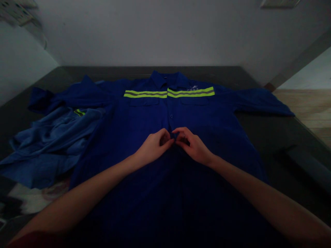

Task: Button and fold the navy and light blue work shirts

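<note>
A dark blue work shirt [207, 124] with a yellow and grey reflective band across the chest lies spread out, collar away from me and sleeves out to both sides. At its front opening, my left hand [159, 141] pinches the placket edge between thumb and fingers. Facing it, my right hand [190, 143] is closed on the same cloth, the fingertips of both hands nearly touching. A button [171, 116] shows on the placket just above them. Whether a button is between my fingers is hidden.
The shirt rests on a dark table [258, 134] against a pale wall [155, 34]. A crumpled lighter blue garment [51, 144] lies at the left, partly beside the sleeve. A dark, blurred long object [307, 168] is at the right. Wall sockets [15, 12] are at the upper left.
</note>
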`<state>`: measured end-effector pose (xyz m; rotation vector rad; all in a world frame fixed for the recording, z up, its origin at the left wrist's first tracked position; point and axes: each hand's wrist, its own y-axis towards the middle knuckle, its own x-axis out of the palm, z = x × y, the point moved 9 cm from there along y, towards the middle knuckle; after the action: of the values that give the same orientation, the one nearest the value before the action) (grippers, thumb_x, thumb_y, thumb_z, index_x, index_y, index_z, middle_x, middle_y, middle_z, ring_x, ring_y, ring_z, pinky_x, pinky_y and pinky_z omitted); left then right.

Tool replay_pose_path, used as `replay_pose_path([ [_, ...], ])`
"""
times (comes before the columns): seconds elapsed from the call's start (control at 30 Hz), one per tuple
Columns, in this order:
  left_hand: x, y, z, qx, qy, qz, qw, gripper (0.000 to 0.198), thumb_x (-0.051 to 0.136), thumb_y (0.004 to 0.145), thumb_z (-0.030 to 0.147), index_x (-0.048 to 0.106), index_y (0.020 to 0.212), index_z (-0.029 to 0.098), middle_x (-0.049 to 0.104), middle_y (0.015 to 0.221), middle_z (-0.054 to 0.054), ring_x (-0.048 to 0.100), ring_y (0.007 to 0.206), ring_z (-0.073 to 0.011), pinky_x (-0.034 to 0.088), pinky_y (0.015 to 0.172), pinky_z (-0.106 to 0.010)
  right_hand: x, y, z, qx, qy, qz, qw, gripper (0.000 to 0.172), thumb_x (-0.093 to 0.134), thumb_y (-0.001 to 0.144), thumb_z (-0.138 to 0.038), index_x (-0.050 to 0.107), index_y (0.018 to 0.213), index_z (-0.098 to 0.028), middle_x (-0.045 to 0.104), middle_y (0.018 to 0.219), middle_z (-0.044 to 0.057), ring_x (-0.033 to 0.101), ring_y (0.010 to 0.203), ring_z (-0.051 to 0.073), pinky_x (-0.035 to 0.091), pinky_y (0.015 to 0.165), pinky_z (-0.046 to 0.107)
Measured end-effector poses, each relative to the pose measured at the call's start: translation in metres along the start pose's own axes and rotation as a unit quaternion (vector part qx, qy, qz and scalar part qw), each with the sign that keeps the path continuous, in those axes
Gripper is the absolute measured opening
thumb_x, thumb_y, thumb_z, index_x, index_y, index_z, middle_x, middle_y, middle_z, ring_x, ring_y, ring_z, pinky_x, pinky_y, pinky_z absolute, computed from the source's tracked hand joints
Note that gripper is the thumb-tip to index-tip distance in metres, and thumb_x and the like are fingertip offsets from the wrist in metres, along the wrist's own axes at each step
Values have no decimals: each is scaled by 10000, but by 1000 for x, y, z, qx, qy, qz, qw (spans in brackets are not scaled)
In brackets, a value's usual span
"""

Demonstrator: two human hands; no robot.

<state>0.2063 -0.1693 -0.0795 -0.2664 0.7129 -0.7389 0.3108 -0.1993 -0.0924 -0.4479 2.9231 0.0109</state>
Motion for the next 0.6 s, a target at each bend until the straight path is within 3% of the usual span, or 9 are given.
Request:
replay_pose_path([
  [0.1,8,1,-1,1,45,-30,999,305,456,897,385,515,687,172,487,585,43,449,533,-102,294,489,-227,-1,-1,-1,14,6,16,1000,210,515,875,-155,464,1070,-213,604,782,-23,594,698,124,441,651,247],
  [0.27,13,1,-1,-2,33,-52,998,236,439,882,299,496,689,175,463,602,47,441,564,-106,297,521,-228,-2,-1,1,25,32,23,999,154,540,856,-155,479,983,-217,579,798,-18,575,712,121,447,673,254],
  [0.6,12,1,0,-2,31,-55,998,212,480,839,289,503,664,171,438,575,51,411,552,-101,281,504,-222,-4,0,10,42,85,44,994,93,554,853,-206,484,914,-208,536,832,-6,528,728,117,442,671,252],
])
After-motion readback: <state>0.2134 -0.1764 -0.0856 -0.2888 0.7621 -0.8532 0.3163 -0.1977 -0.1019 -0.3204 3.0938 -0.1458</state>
